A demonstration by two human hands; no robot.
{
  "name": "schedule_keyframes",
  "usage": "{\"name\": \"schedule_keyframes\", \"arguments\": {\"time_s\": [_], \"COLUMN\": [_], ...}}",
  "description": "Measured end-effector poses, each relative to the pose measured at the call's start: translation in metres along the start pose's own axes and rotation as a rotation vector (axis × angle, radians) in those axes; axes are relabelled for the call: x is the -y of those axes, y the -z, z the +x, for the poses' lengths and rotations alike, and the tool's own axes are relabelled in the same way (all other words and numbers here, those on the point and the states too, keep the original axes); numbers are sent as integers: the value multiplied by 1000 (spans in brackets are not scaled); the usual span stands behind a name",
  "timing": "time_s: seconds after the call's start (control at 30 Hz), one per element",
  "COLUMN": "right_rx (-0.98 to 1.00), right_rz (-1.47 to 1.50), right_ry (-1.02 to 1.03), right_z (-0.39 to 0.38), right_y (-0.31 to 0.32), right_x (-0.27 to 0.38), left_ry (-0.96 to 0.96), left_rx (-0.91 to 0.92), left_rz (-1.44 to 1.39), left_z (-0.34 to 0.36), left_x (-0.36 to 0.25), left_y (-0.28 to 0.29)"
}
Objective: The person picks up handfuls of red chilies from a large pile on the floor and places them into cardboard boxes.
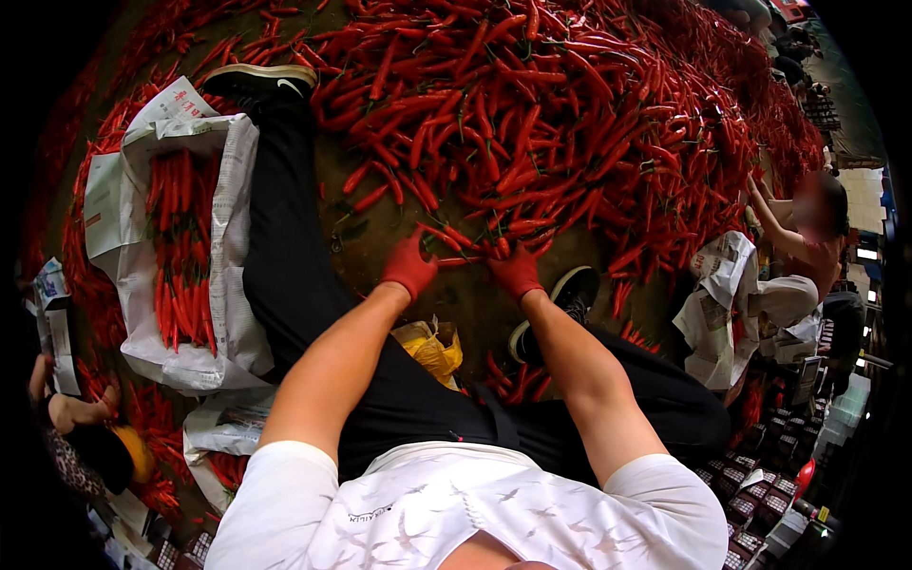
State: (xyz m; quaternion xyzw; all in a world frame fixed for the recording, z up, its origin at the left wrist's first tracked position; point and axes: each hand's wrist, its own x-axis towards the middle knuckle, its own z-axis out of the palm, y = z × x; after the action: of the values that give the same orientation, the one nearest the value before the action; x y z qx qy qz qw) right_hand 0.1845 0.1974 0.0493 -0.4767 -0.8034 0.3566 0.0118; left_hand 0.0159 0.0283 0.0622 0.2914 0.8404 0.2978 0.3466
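Chillies [570, 114], red and heaped, cover the floor ahead within easy reach of the seated person. A newspaper-lined box [180, 237] on the left holds sorted ones in rows. Left hand [410, 268] and right hand [516, 272], red-gloved, gather a few at the heap's near edge; whether the fingers clamp, I cannot tell.

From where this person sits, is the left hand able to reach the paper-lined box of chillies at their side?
Probably yes. The left hand is out front at the edge of the chilli heap, while the paper-lined box lies just beyond the outstretched left leg, with nothing else between.
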Motion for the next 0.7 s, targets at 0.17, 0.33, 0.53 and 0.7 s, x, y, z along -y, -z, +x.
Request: {"name": "schedule_keyframes", "arguments": {"time_s": [0.17, 0.33, 0.53, 0.7], "right_rx": [40, -37, 35, 243], "right_rz": [27, 14, 570, -342], "right_ry": [10, -123, -207, 537], "right_z": [-1, -19, -28, -31], "right_y": [-7, -22, -15, 13], "right_x": [-29, -26, -27, 11], "left_ry": [-350, -475, -332, -198], "left_rx": [76, 109, 240, 95], "left_rz": [124, 516, 452, 344], "left_z": [32, 35, 35, 41], "left_x": [7, 5, 9, 30], "left_y": [-1, -2, -6, 3]}}
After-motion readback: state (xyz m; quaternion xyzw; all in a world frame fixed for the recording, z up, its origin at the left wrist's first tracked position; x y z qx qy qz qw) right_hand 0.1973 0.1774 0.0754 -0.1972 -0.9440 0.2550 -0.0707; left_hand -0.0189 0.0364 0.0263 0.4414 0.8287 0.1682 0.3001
